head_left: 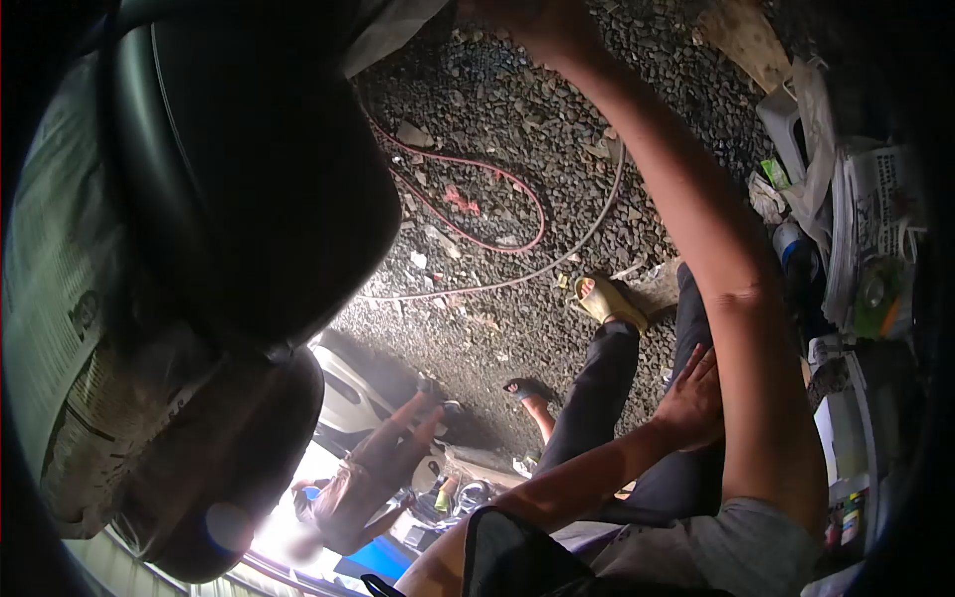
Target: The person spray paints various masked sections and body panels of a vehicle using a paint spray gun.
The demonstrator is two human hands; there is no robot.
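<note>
My left hand (693, 403) rests on a dark trouser leg (691, 338), beside my right forearm. Its fingers are apart and nothing shows in them. My right arm stretches up to the top edge, where my right hand (527, 25) is dark and partly cut off. Its fingers cannot be made out, nor anything they may hold. A pale sheet-like piece (398, 35) lies to the left of that hand, beside a large, smooth dark padded object (269, 149).
A pinkish hose (542, 219) loops over gravel (477, 109). A foot wears a yellow sandal (607, 303). Another person (368, 478) is at the lower left, near a light-coloured vehicle part (348, 388). Bags and stacked papers (875, 199) line the right side.
</note>
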